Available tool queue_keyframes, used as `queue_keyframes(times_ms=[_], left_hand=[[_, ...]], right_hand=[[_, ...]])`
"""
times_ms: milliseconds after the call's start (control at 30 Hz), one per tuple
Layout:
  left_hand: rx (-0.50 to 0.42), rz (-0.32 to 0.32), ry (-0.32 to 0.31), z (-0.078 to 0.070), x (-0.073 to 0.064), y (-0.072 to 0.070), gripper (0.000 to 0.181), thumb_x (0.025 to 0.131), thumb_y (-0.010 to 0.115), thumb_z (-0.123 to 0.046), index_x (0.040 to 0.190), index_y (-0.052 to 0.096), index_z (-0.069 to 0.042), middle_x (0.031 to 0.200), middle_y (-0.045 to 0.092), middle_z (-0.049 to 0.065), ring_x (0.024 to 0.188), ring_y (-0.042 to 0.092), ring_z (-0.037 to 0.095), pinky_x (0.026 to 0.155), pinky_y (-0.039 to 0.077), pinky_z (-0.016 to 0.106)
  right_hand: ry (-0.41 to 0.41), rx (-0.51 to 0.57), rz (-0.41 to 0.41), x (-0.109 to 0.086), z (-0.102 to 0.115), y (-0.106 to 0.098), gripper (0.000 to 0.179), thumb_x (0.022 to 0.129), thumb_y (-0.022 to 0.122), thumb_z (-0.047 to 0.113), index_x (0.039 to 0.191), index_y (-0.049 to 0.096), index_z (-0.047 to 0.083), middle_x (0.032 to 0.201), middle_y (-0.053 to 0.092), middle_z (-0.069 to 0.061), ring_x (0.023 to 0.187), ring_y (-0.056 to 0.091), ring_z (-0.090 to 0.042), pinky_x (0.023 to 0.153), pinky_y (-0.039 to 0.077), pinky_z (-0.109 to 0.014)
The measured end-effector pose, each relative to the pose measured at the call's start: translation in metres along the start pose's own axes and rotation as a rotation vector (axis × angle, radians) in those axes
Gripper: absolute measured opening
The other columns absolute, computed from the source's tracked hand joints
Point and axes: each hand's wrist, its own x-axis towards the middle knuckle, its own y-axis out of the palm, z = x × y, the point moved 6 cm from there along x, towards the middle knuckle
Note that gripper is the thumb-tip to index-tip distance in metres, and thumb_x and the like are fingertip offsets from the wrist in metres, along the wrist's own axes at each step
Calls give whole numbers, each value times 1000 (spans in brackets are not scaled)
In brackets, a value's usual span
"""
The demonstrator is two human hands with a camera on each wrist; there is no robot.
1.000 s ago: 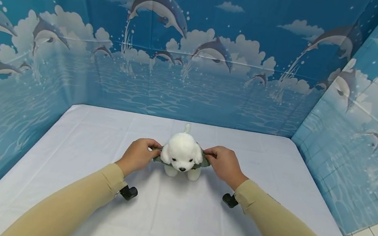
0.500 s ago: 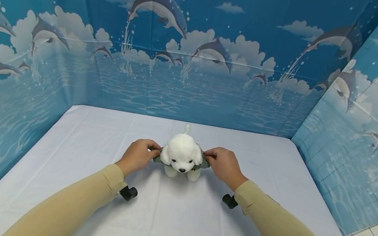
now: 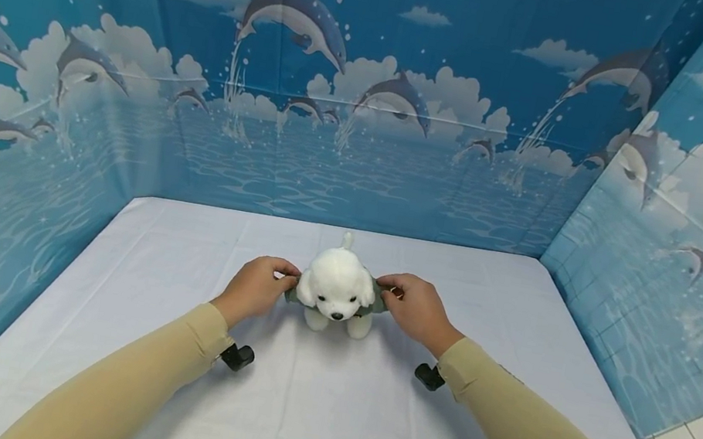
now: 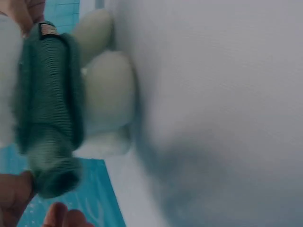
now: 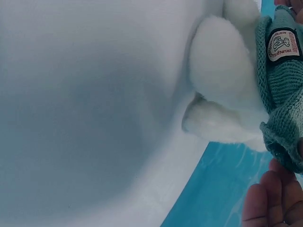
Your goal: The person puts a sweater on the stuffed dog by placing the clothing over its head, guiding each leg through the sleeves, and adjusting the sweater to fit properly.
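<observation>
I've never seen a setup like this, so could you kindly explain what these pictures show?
No machine here: the left grip and the right grip are simply a person's bare hands. The wide picture comes from a camera worn on the head, looking forward and down; the two closer ones come from cameras on each wrist. A white plush dog stands on a white cloth, facing the person, with a dolphin-printed curtain behind. Each grip pinches one sleeve of a green knitted garment lying against the dog; whether it is fully on, I cannot tell.
</observation>
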Motion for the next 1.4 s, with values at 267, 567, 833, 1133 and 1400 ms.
queue_keyframes(times_ms=[267, 567, 833, 1133, 1400], left_hand=[[-11, -81, 193, -50, -11, -21, 46, 110, 53, -47, 146, 62, -19, 145, 61, 8, 133, 60, 29, 105, 54, 51], [305, -33, 479, -106, -22, -5, 71, 94, 74, -57, 152, 56, -21, 152, 55, 8, 138, 55, 34, 110, 51, 56], [439, 13, 483, -116, -25, 9, 71, 92, 80, -51, 153, 55, -25, 156, 49, 11, 138, 54, 35, 105, 54, 54], [411, 49, 406, -113, -24, 10, 62, 96, 77, -41, 151, 56, -23, 152, 52, 18, 124, 64, 38, 96, 59, 51], [323, 178, 287, -100, -19, 6, 53, 98, 78, -30, 146, 58, -27, 142, 56, 15, 106, 66, 26, 85, 58, 41]], right_hand=[[-47, 23, -24, -3, 1, -3, 36, 108, 58, 16, 142, 65, 5, 142, 64, -17, 117, 67, -34, 92, 59, -47], [-70, 17, -40, -3, 2, -5, 37, 107, 59, 16, 142, 65, 4, 144, 64, -16, 119, 66, -33, 96, 58, -51], [-59, 14, -30, -2, 0, -4, 37, 107, 60, 17, 143, 65, 6, 146, 63, -16, 121, 66, -34, 98, 58, -51], [-55, 20, -19, -4, 0, -4, 38, 107, 62, 17, 143, 65, 7, 146, 63, -16, 124, 65, -36, 99, 58, -50], [-52, 20, -9, -6, 3, -4, 39, 107, 61, 18, 144, 64, 7, 148, 61, -17, 124, 65, -36, 100, 57, -50]])
